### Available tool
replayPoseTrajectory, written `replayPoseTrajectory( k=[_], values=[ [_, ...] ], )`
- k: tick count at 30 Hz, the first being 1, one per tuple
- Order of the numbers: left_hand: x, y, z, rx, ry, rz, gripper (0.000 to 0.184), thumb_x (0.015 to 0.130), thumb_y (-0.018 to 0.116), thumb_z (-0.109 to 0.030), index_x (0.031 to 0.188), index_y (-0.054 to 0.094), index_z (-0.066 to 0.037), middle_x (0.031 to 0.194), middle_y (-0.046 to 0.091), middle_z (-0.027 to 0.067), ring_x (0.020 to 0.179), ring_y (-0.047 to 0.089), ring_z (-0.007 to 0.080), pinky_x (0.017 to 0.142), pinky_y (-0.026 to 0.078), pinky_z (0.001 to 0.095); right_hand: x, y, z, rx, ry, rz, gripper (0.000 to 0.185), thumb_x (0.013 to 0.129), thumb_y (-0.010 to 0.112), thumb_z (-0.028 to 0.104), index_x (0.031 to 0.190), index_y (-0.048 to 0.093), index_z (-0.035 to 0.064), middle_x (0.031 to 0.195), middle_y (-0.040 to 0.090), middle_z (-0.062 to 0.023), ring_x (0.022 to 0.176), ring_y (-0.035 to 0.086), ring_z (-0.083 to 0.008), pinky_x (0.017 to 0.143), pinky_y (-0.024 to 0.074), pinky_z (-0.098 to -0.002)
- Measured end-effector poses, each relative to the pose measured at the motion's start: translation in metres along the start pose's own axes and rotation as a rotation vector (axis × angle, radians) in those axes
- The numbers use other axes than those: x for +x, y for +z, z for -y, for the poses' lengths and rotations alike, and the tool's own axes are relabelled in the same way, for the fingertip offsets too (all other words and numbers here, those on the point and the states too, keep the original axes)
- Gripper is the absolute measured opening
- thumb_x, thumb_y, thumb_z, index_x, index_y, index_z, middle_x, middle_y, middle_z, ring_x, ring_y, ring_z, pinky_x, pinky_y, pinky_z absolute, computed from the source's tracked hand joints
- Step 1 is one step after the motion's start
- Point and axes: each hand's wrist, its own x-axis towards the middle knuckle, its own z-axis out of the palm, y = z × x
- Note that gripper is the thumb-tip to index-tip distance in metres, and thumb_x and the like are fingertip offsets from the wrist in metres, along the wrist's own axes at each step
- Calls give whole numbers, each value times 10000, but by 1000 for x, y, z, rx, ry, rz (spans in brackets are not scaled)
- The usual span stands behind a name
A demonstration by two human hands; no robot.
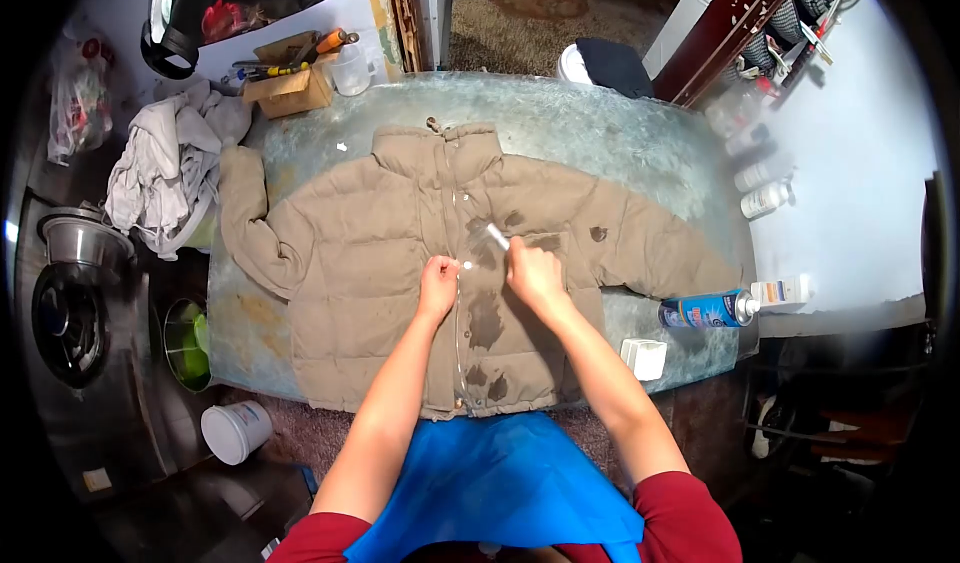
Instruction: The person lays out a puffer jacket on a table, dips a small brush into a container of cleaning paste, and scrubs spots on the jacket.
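A brown padded jacket (pixel 360 233) lies spread front side up on the table, collar away from me. Dark wet-looking patches (pixel 487 323) mark its front panel, right of the zip. My left hand (pixel 437 285) is closed on the jacket's front edge beside the zip, near a white round spot. In my right hand (pixel 535 278) is a slim white brush-like tool (pixel 497 235), its end against the dark patches on the chest. What the tool's tip is like cannot be made out.
A blue spray can (pixel 705 310) and a white square container (pixel 643 359) are by the right sleeve. White bottles (pixel 765 200) line the right wall. At the back left are a cardboard box of tools (pixel 290 93), a clear jug (pixel 350 71) and piled cloth (pixel 170 163).
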Motion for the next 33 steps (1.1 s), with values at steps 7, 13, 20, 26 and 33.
replayPoseTrajectory(
  k=[7, 13, 20, 26, 33],
  values=[
    [2, -2, 1, -32, 14, 6, 142, 878, 600, -148, 840, 581, -12, 767, 583, 31, 739, 518, 117, 705, 442, 267, -9, -29, 1, 80, 98, -23, 123, 849, 505, 117, 947, 511, 42, 763, 621, -244, 741, 607, -451, 661, 458, -542],
    [1, -5, -12, -99, -111, 20, 159, 884, 608, -176, 812, 593, -36, 733, 553, -20, 697, 458, 72, 657, 407, 242, -110, -94, -36, 608, 198, -321, 133, 921, 532, 170, 945, 534, 39, 728, 586, -196, 676, 607, -317, 597, 455, -371],
    [5, -12, -17, -234, -187, 71, 177, 889, 620, -207, 829, 605, -41, 737, 555, -30, 679, 460, 65, 626, 387, 225, -282, -125, -125, 612, 530, -364, 154, 919, 549, 158, 872, 537, 12, 623, 486, 3, 599, 427, -59, 538, 367, -242],
    [2, -23, -12, -163, 16, -9, 194, 918, 586, -261, 914, 598, -67, 797, 573, -28, 710, 493, 70, 631, 402, 228, -308, -111, -148, 150, 577, -188, 156, 898, 532, 234, 931, 521, 82, 727, 620, -216, 722, 599, -437, 617, 440, -526],
    [-75, -43, -59, -251, -108, 14, 181, 942, 536, -288, 955, 585, -114, 972, 612, -12, 855, 542, 78, 713, 436, 237, -286, -78, -170, -6, 546, -66, 158, 907, 512, 244, 956, 506, 94, 739, 638, -213, 725, 614, -425, 646, 468, -535]
  ],
)
